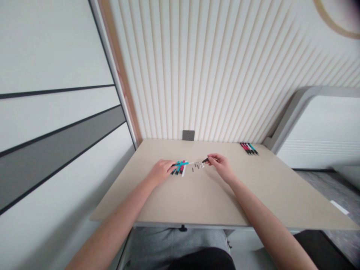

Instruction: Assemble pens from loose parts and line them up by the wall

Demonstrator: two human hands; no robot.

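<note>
Above the middle of the table, my left hand is closed on a blue pen barrel, from which a thin white refill sticks out to the right. My right hand pinches a short black pen part, apart from the refill's tip. Under and beside my left hand lie several blue and red pen barrels and a white strip-like piece. Small dark and white pen pieces are scattered on the table between my hands.
At the table's back right lies a row of several pens, red, white and blue with black ends. A dark wall socket sits just behind the table. A white cabinet borders the left side; a bed headboard stands at right.
</note>
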